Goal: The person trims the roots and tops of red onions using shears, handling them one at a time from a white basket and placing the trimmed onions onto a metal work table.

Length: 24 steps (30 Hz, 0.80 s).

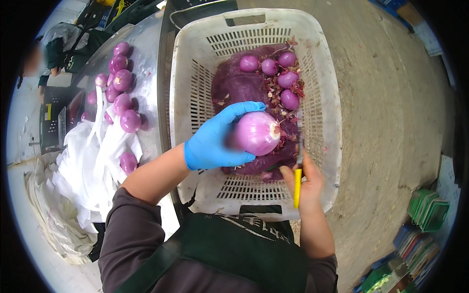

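Observation:
My left hand (214,141), in a blue glove, holds a large peeled red onion (257,133) above the crate, its pale root or stem end turned right. In my bare right hand (309,177) is a knife (298,183) with a yellow handle; its blade points away from me and is blurred. Below both hands stands a white slotted plastic crate (329,110) with a purple mesh sack (238,82) inside. Several smaller red onions (287,79) lie on the sack among loose skins and trimmings. The sack's contents cannot be told.
At left, a metal table (146,73) bears several peeled red onions (122,80) and a heap of white strips (91,164). Another person (66,47) stands beyond it. Stacked green baskets (427,210) and coloured crates (416,251) are on the floor at lower right.

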Available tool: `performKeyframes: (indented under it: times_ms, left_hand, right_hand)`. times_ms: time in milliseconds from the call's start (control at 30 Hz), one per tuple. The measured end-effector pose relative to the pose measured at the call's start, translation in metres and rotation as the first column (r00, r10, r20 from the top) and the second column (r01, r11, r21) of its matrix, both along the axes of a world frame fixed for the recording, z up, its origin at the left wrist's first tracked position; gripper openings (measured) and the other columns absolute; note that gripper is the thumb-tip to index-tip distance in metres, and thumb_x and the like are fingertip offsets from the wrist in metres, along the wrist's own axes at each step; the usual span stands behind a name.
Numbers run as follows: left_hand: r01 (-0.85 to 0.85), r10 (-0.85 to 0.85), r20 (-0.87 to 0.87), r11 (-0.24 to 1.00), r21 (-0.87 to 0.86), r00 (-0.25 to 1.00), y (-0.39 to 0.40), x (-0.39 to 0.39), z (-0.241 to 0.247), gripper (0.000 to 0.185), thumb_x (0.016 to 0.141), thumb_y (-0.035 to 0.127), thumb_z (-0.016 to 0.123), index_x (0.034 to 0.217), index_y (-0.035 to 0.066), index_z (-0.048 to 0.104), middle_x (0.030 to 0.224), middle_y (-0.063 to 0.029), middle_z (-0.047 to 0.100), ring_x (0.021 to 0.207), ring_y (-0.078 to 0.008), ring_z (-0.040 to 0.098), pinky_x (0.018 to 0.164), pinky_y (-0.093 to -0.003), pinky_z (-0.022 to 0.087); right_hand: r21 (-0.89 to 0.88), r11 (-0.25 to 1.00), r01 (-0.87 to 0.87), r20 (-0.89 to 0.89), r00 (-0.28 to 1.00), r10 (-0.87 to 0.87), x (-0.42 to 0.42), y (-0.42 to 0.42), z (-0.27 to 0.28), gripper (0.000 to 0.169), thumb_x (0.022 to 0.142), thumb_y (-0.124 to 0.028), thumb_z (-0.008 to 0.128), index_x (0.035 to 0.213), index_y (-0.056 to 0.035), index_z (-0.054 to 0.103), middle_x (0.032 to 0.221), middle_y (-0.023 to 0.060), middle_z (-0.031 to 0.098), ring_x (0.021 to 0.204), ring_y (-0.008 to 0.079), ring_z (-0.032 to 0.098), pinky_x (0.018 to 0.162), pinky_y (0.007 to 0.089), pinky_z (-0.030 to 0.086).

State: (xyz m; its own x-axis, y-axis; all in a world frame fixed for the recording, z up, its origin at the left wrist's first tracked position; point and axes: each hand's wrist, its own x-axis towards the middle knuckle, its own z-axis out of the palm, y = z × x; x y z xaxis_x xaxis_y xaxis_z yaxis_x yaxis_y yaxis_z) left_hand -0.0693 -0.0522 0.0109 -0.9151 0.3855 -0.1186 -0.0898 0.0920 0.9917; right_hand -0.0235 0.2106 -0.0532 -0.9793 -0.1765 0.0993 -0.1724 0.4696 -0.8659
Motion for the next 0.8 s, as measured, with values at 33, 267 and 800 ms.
performKeyframes:
  times_ms: [33,267,800]
  left_hand:
    - [-0.01,0.007,0.025,0.994,0.112,1.0,-0.001,0.002,-0.003,0.095,0.07,0.008,0.082,0.149,0.003,0.03,0.146,-0.0121,0.042,0.134,-0.0253,0.044,0.112,-0.04,0.034]
    - [-0.112,0.004,0.187,0.812,0.573,0.982,0.003,0.011,-0.007,0.098,0.074,0.012,0.083,0.151,0.005,0.023,0.148,-0.011,0.038,0.134,-0.0277,0.046,0.112,-0.0427,0.036]
    - [-0.5,0.21,0.541,0.726,0.472,0.815,0.008,0.03,-0.023,0.076,0.087,0.046,0.069,0.143,0.006,0.038,0.139,-0.0122,0.05,0.128,-0.027,0.049,0.106,-0.0456,0.042]
  right_hand:
    - [-0.042,0.999,0.011,0.054,0.999,-0.009,-0.001,0.002,0.0,0.071,0.071,-0.021,0.086,0.135,-0.0067,0.057,0.084,0.0067,0.058,0.071,0.0208,0.058,0.066,0.0298,0.047]
    - [-0.034,0.99,-0.134,-0.029,0.991,0.133,-0.012,0.004,0.016,0.081,0.069,-0.028,0.087,0.137,-0.0024,0.052,0.117,0.017,0.055,0.104,0.0305,0.058,0.091,0.0374,0.047]
    - [0.283,0.956,-0.07,-0.341,0.925,0.169,-0.019,-0.031,0.015,0.071,0.066,-0.03,0.087,0.128,-0.0078,0.063,0.081,0.0039,0.054,0.065,0.0221,0.051,0.061,0.0353,0.04]
